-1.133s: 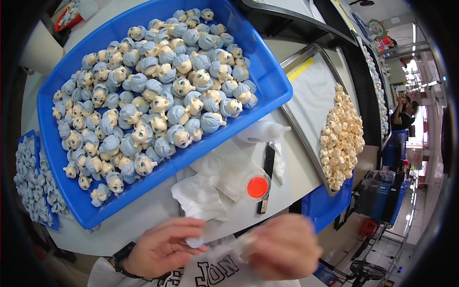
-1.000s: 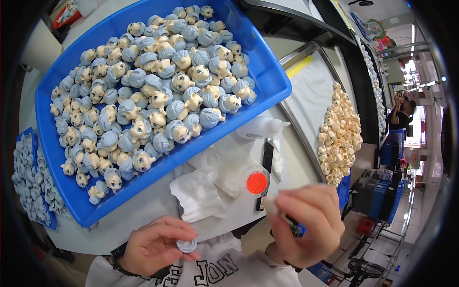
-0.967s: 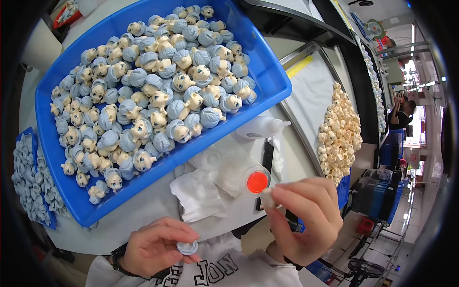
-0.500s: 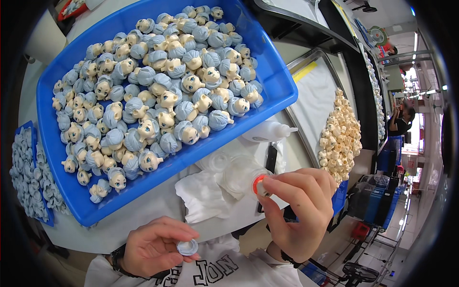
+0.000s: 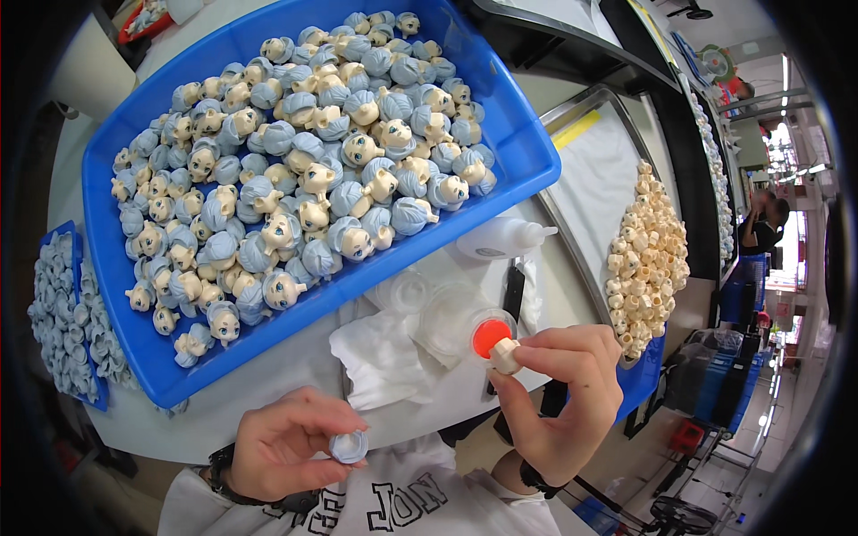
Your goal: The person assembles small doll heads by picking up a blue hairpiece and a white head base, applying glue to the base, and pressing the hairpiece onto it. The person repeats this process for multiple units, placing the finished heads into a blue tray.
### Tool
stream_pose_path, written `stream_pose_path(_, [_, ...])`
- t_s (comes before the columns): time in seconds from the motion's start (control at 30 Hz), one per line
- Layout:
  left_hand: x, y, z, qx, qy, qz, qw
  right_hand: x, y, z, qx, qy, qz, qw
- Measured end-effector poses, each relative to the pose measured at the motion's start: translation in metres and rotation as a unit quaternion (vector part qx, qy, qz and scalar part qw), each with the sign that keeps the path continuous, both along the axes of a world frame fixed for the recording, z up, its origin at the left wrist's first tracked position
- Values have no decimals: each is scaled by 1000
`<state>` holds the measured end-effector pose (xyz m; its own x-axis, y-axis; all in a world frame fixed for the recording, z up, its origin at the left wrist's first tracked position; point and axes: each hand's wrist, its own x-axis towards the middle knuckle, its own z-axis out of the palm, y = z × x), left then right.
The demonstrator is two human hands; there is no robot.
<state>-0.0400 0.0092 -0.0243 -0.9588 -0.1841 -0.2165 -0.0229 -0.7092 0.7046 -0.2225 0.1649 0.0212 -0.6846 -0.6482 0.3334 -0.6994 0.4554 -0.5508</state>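
Between the thumb and fingertips of my left hand point(image 5: 281, 442) is a light-blue doll hair piece point(image 5: 349, 447), its pale hollow side turned up. My right hand point(image 5: 569, 393) pinches a small cream doll face piece point(image 5: 505, 356) by its edge. That piece hangs at the near edge of a small clear cup point(image 5: 491, 338) with bright red inside; I cannot tell whether they touch. Left of the cup are clear round jars point(image 5: 444, 323) and a crumpled white cloth point(image 5: 380, 357). The two pieces are well apart.
A large blue tub point(image 5: 357, 274) of assembled doll heads fills the upper left. More blue hair pieces point(image 5: 67, 313) lie at far left. Right of my right hand is a pile of cream pieces point(image 5: 648, 268) on a metal-rimmed tray. A white squeeze bottle point(image 5: 500, 238) and a black-handled tool point(image 5: 513, 290) lie between.
My right hand has drawn the cream face piece back from the cup's mouth, uncovering the red inside. My left hand still holds the hair piece, shifted slightly up and turned.
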Motion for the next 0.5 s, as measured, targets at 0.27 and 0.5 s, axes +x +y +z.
stream_pose_path(0.27, [0, 3, 2, 101, -24, 44, 994, 36, -13, -23, -244, -89, 196, 946])
stream_pose_path(0.5, [4, 1, 4, 49, -51, -12, 997, 53, -21, -29, -225, -153, 228, 935])
